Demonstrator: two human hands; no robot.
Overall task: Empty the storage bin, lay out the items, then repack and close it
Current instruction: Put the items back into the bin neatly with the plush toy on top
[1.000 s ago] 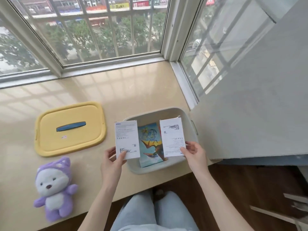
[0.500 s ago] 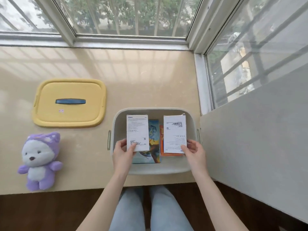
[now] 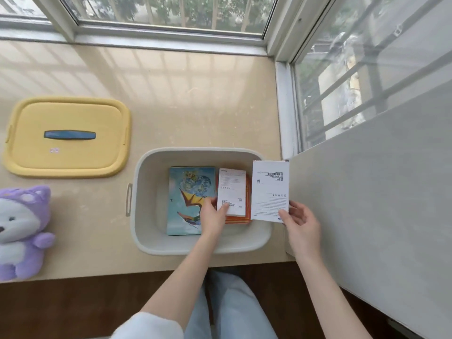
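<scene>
Grey storage bin [image 3: 200,152] on the tabletop [image 3: 195,106]. The left hand [image 3: 212,216] pinches 1 white box [image 3: 232,189] in its fingers inside the bin, over an orange book [image 3: 248,192]. The right hand [image 3: 302,223] fingers grip a larger white box [image 3: 269,189] at the bin's 3 o'clock rim. A yellow lid [image 3: 66,113] lies at the bin's 10 o'clock.

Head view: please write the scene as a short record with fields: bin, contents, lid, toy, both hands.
Bin: grey storage bin, open, on the counter
Contents: blue picture book flat at left; orange item at right
Left hand: pinches small white box inside the bin, over the orange item
Right hand: holds large white box above the bin's right rim
Lid: yellow lid, off, flat on the counter left of the bin
Toy: purple plush toy on the counter, far left
</scene>
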